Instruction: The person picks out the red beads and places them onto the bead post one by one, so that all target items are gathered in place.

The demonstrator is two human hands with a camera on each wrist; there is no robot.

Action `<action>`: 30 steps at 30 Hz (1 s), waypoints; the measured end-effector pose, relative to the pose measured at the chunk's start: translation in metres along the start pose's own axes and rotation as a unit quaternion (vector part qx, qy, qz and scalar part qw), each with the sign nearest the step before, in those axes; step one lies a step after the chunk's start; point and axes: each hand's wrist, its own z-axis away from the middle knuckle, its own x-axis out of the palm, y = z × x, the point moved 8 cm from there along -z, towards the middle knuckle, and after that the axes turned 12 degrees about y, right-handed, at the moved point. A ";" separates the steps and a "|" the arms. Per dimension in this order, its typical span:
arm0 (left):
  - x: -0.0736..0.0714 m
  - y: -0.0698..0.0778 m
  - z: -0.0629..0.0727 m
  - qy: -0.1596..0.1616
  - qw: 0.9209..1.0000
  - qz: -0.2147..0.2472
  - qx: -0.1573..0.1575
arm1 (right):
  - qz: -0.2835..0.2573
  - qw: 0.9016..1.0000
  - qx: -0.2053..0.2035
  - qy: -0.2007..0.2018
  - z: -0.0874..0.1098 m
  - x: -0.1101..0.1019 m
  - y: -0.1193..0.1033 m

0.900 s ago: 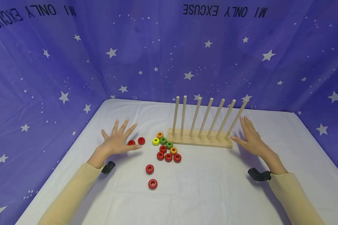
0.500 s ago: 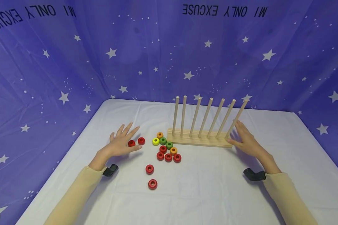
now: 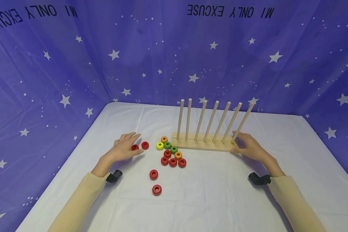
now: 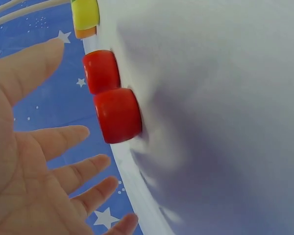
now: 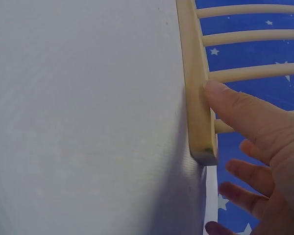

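My left hand (image 3: 122, 150) hovers over the left of the table, fingers spread and loosely bent, holding nothing. Two red wooden beads (image 4: 118, 115) lie beside its thumb and fingertips; the hand partly covers one in the head view. At the right end of a wooden peg rack (image 3: 204, 145) is my right hand (image 3: 250, 148). Its thumb (image 5: 235, 105) is right at the front edge of the base, and its other fingers (image 5: 250, 176) spread loosely behind the end. Several upright pegs (image 3: 211, 121) on the rack carry no beads.
Left of the rack lies a cluster of beads: a yellow bead (image 3: 160, 146), green beads (image 3: 174, 149), orange beads (image 3: 178, 155) and several red beads (image 3: 173, 162). Two more red beads (image 3: 153, 174) lie nearer the front. A starry blue curtain (image 3: 150, 58) surrounds the white-covered table (image 3: 208, 193).
My right hand has moved left and down to the rack's end, its thumb now at the base. My left hand has lowered, with its fingers less spread. Beads and rack stay put.
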 end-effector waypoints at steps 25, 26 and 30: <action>-0.007 -0.011 -0.002 0.073 0.993 0.069 0.068 | -0.004 0.998 0.065 -0.023 0.003 0.006 0.019; -0.007 -0.012 -0.002 0.076 0.992 0.069 0.066 | -0.006 0.998 0.065 -0.023 0.003 0.006 0.019; -0.006 -0.011 -0.003 0.084 0.993 0.072 0.050 | -0.005 0.998 0.064 -0.023 0.003 0.007 0.018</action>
